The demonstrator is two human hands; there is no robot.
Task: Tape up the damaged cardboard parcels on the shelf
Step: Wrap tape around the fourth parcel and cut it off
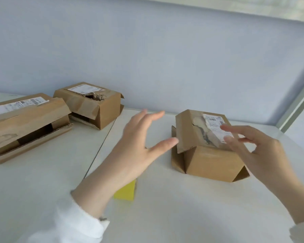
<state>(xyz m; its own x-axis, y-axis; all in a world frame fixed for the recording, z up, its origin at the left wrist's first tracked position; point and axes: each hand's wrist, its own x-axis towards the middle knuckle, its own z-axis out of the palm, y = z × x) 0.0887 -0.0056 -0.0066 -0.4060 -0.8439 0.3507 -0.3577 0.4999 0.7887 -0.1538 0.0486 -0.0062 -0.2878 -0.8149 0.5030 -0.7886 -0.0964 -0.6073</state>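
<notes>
The fingers (154, 115) of the left hand (137, 137) are straight and spread wide, holding nothing. The thumb tip is just beside the left edge of the small box (212, 160). The right hand (263, 153) is spread too, with its fingers loosely bent over the box's top by the torn label (213, 122); blur hides whether they touch. The small box sits on the white shelf (165, 207), its top ripped and its side flaps sticking out. A yellow block (125, 192) lies beneath the left wrist. A square box (102, 111) and a long box (30, 123), both damaged, stand well apart at the left.
</notes>
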